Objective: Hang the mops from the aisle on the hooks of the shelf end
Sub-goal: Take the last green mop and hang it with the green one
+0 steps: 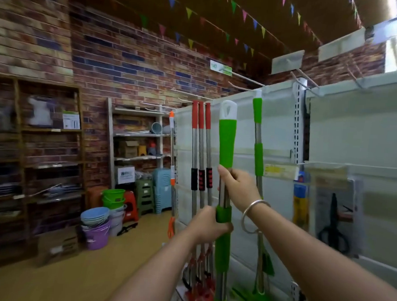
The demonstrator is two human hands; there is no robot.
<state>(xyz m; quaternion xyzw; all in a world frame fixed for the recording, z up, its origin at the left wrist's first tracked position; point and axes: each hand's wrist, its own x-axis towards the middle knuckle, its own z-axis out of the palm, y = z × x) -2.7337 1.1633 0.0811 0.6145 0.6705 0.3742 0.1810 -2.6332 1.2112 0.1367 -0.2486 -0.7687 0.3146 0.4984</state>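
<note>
Far left we note a dark wooden shelving unit [29, 163] against the brick wall [119, 59], blurred. Next along, a pale metal rack [135, 135] with boxes; at its foot, stacked buckets [105, 221] and plastic stools [153, 191]. The tan floor [92, 267] between these and the shelf end lies open — the widest free room in view.

The white shelf end panel [277, 136] begins at its left edge, just right of the rack. Along that edge hangs an orange-tipped pole [172, 162]. Three red-handled mops [200, 150] hang side by side, close together, tops at one height, their red heads low near the floor.

Our left hand [208, 225] grips the held green mop [225, 166] at its lower green sleeve, fingers wrapped round. The right hand [237, 187], with a silver bangle [254, 215] at the wrist, clamps the steel shaft just above, under the long upper grip. The mop stands upright, just right of the red ones and in front of the panel; its white hanging loop [228, 109] sits below the panel's top edge. Whether it touches any hook we cannot tell.

Right of it, a second green mop [256, 135] already hangs from the top edge — a narrow gap between the two. Further right: a perforated upright [298, 124], then blurred packaged goods, scissors [333, 226] among them.
</note>
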